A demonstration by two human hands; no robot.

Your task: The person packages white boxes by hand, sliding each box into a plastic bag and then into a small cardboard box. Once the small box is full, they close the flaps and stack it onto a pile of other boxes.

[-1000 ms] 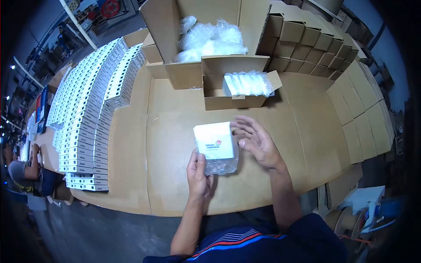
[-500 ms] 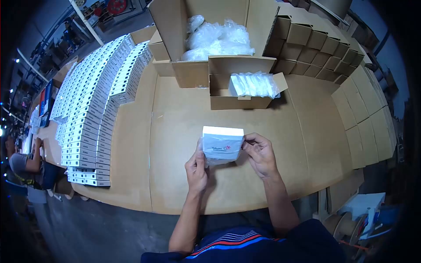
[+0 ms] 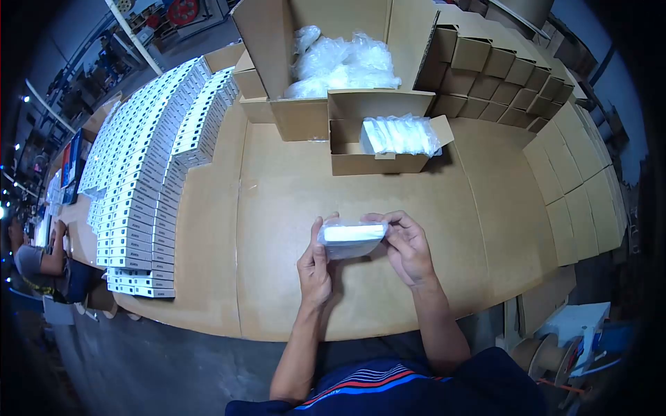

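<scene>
A small white box in a clear plastic bag (image 3: 352, 240) is held above the cardboard-covered table. My left hand (image 3: 316, 272) grips its left side, thumb in front. At its upper right corner, the thumb and fingertips of my right hand (image 3: 408, 249) pinch the clear plastic. The box is tilted, so its narrow white edge faces up toward me and its printed face is hardly seen. Beyond my hands stands an open small carton (image 3: 378, 165) with a row of bagged white boxes (image 3: 399, 134) inside.
A large open carton (image 3: 300, 119) full of clear plastic bags (image 3: 347, 62) stands at the back. Tall stacks of white boxes (image 3: 132, 201) line the left. Brown cartons (image 3: 499, 76) are piled at the back right, with more cartons (image 3: 576, 194) along the right edge. Another person (image 3: 48, 260) sits far left.
The bagged box has tipped, its printed face turning down out of sight, and the plastic now covers its upper edge. Both hands have stayed near the same place.
</scene>
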